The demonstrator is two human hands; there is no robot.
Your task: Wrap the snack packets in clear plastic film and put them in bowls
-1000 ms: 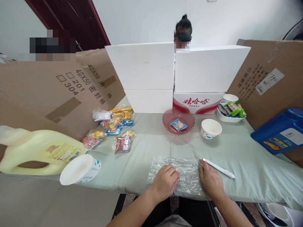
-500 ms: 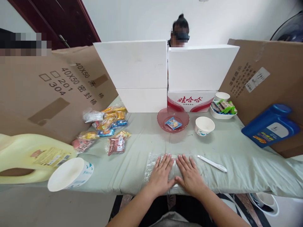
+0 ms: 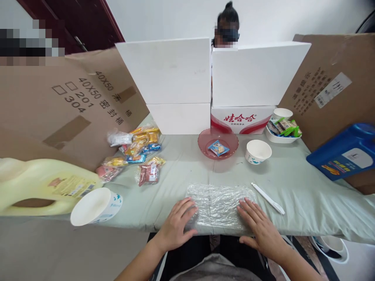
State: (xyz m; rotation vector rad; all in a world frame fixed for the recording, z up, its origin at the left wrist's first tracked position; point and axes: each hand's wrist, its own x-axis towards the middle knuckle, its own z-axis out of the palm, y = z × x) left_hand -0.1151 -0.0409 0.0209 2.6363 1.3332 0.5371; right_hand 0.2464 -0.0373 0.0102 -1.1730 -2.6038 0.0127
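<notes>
Two hands spread flat | left hand, right hand | on plastic wrap sheet ends

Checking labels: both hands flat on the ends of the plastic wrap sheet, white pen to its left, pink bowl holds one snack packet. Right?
Not quite. The head view shows the white pen to the right of the plastic wrap sheet, beside the right hand, not the left. The rest holds: left hand and right hand lie flat on its ends, and the pink bowl holds one snack packet.
</notes>
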